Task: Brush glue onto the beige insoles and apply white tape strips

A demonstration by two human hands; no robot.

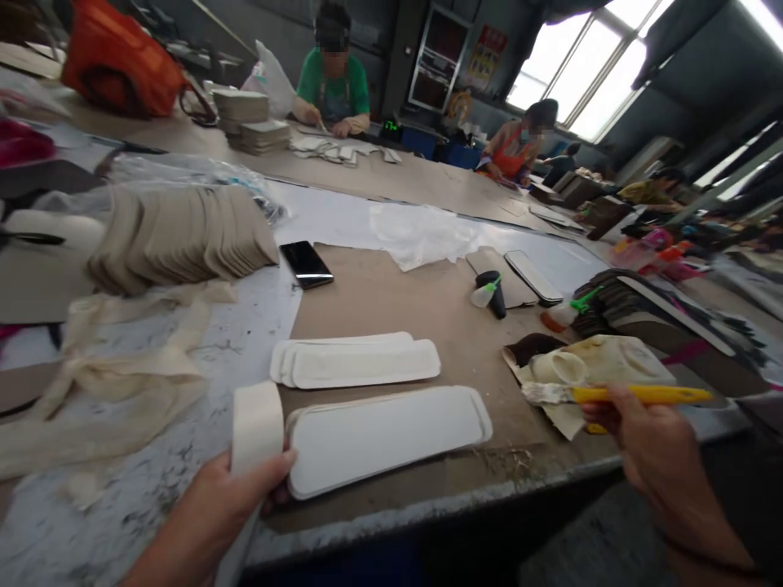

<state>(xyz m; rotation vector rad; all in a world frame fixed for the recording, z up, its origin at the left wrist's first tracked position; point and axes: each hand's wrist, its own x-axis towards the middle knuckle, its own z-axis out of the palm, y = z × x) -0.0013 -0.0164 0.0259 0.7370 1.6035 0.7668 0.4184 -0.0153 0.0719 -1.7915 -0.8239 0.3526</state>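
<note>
My left hand point(227, 499) is closed on a cream strip piece point(257, 424), holding it upright at the table's near edge. Right beside it lies a long white padded panel point(391, 436) on brown cardboard point(397, 310). Behind that rests a small stack of similar white panels point(358, 363). My right hand point(648, 444) grips a yellow-handled brush point(617, 395), bristles pointing left over a cream glue jug point(596, 363) lying on its side.
A black phone point(306, 263) lies on the cardboard's far left corner. A fanned pile of tan pieces point(177, 236) and crumpled cream cloth point(116, 367) sit left. Small bottles point(489, 293) and dark insoles point(617, 306) are right. Two people work at the table's far side.
</note>
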